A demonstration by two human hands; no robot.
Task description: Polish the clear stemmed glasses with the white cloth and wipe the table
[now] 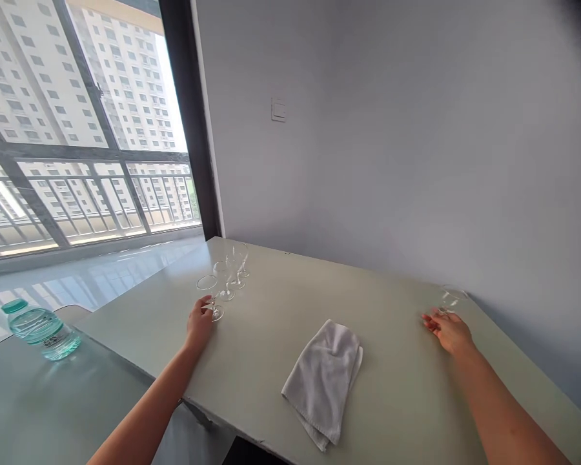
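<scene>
My left hand [199, 321] reaches across the pale table [271, 368] and its fingers close round the stem of the nearest clear stemmed glass [208, 290]. Behind that glass stand three more clear glasses [232, 268] in a tight group. My right hand [448, 329] rests at the far right near the wall, its fingertips at the base of a single clear glass [451, 298]. A folded white cloth [325, 378] lies on the table between my two arms.
A lower glossy table [39, 400] at the left carries a green-capped water bottle [41, 328] lying on its side. A grey wall with a switch [278, 110] runs behind the table. A large window [77, 129] fills the left.
</scene>
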